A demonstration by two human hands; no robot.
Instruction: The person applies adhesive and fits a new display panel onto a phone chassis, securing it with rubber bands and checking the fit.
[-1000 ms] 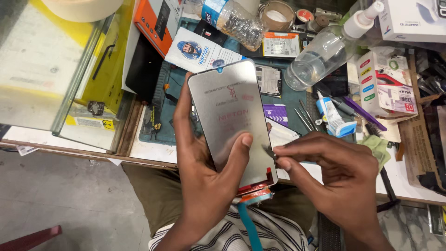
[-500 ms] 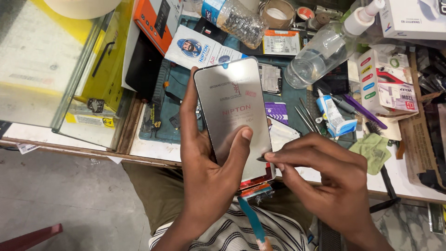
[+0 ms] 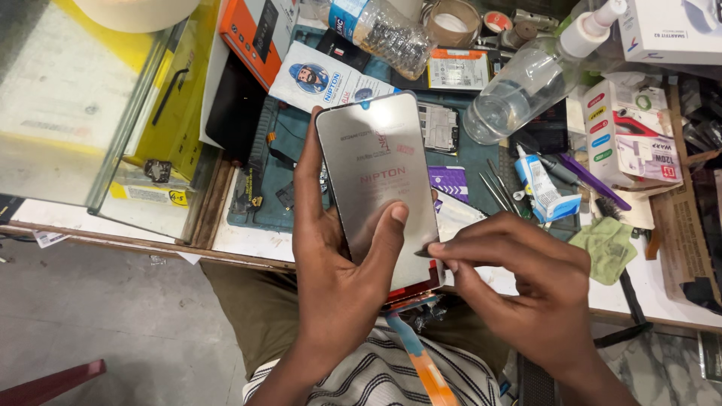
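My left hand (image 3: 335,282) grips a grey phone screen panel (image 3: 376,173) from below, thumb pressed on its glossy face, fingers wrapped round its left edge. The panel is upright and tilted toward me, with an orange and blue flex ribbon (image 3: 417,357) hanging from its bottom end. My right hand (image 3: 526,293) pinches the panel's lower right edge between thumb and forefinger; whether a small tool sits in the pinch I cannot tell.
A cluttered workbench lies behind: a green work mat (image 3: 466,162), two clear plastic bottles (image 3: 380,34) (image 3: 519,90), a tape roll (image 3: 455,21), a glue tube (image 3: 538,188), tweezers (image 3: 496,188), small boxes (image 3: 628,135), a green cloth (image 3: 608,246). A glass case (image 3: 83,120) stands at left.
The panel has shifted slightly left and up in my left hand. My right hand has slid from the panel's lower corner to pinch its right edge a little higher.
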